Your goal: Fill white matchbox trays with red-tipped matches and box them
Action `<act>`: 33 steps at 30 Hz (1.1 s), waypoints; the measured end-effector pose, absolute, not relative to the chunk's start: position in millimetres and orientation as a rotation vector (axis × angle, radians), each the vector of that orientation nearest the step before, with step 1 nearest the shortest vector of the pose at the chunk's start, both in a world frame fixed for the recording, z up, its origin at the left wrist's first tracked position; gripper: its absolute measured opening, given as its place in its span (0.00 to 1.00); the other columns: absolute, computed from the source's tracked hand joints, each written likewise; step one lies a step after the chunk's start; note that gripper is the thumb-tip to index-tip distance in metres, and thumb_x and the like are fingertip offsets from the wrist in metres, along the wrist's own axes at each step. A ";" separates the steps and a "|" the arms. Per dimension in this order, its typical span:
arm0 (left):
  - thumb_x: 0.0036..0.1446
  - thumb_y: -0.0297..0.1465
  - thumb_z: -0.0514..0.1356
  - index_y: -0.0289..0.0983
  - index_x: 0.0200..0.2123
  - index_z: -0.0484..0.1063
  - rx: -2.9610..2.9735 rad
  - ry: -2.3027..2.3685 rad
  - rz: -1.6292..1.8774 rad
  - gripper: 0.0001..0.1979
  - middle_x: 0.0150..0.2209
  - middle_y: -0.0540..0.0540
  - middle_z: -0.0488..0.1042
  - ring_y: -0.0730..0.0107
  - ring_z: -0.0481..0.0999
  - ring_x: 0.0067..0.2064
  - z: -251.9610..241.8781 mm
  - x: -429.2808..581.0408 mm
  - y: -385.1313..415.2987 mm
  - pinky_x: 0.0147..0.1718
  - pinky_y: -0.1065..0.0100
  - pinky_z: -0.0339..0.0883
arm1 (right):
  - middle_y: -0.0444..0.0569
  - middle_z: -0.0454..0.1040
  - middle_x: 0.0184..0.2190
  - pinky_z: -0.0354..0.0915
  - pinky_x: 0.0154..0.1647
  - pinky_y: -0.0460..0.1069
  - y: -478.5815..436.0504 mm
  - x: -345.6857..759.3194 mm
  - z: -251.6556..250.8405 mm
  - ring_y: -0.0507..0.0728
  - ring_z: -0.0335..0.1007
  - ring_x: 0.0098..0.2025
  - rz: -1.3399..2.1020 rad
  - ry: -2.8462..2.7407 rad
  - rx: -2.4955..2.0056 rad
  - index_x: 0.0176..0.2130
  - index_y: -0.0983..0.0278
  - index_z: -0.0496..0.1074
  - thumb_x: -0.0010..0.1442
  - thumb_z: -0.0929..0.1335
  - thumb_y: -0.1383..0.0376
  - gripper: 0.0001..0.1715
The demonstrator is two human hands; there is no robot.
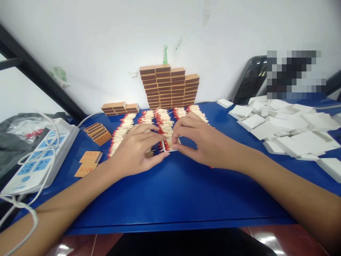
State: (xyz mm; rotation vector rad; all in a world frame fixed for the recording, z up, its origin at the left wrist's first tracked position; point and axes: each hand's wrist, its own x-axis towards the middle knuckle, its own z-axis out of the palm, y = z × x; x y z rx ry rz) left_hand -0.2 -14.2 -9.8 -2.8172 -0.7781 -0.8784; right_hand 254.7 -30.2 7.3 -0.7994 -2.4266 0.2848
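Observation:
Between my hands, near the middle of the blue table, sits a small white matchbox tray [174,148] with red-tipped matches [167,145] in it. My left hand [140,147] holds its left side, with the thumb near the front corner and the fingers reaching behind. On the right side, my right hand [199,137] pinches the tray's edge between thumb and bent fingers. Rows of loose matches [163,122] lie just behind the tray, partly covered by both hands. Another row of matches [121,133] extends beside my left hand.
Matchboxes are stacked [170,87] against the wall, with a low stack [119,107] to their left. More matchboxes [89,163] lie left, near a power strip [39,160] with a looped cable. White trays [287,121] are heaped right. The table [176,199] ends in front.

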 end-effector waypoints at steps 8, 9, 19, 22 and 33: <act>0.62 0.39 0.69 0.40 0.51 0.79 -2.904 -0.737 -0.841 0.16 0.49 0.43 0.83 0.52 0.75 0.59 -9.9 0.4 -16.1 0.59 0.51 0.70 | 0.50 0.75 0.41 0.65 0.50 0.55 -27.4 256.8 6.4 0.60 0.68 0.47 0.393 -2.432 -0.839 0.39 0.62 0.75 0.67 0.69 0.68 0.03; 0.62 0.39 0.69 0.40 0.51 0.79 -2.918 -0.720 -0.838 0.16 0.49 0.43 0.83 0.52 0.75 0.59 -10.3 0.8 -16.5 0.60 0.51 0.69 | 0.50 0.75 0.41 0.66 0.48 0.55 -26.2 258.7 7.2 0.59 0.69 0.46 0.412 -2.443 -0.876 0.39 0.61 0.75 0.67 0.70 0.67 0.02; 0.59 0.42 0.70 0.38 0.50 0.79 -2.985 -0.620 -0.800 0.20 0.52 0.40 0.81 0.49 0.74 0.61 -9.6 2.8 -20.8 0.62 0.48 0.69 | 0.44 0.75 0.33 0.59 0.30 0.50 -29.6 262.0 13.6 0.52 0.65 0.28 0.637 -2.568 -1.205 0.34 0.61 0.72 0.64 0.71 0.63 0.06; 0.59 0.40 0.70 0.39 0.51 0.80 -3.002 -0.591 -0.827 0.19 0.52 0.40 0.80 0.49 0.74 0.61 -7.7 3.5 -22.3 0.61 0.48 0.70 | 0.45 0.74 0.33 0.58 0.32 0.50 -29.6 260.8 9.9 0.54 0.66 0.31 0.615 -2.552 -1.150 0.35 0.61 0.71 0.65 0.71 0.59 0.09; 0.63 0.32 0.67 0.42 0.48 0.82 -3.027 -0.482 -0.820 0.10 0.54 0.42 0.80 0.51 0.74 0.62 -6.7 5.8 -23.7 0.60 0.48 0.71 | 0.46 0.75 0.36 0.57 0.33 0.50 -31.1 259.9 4.0 0.55 0.66 0.33 0.603 -2.551 -1.127 0.37 0.61 0.70 0.65 0.70 0.62 0.06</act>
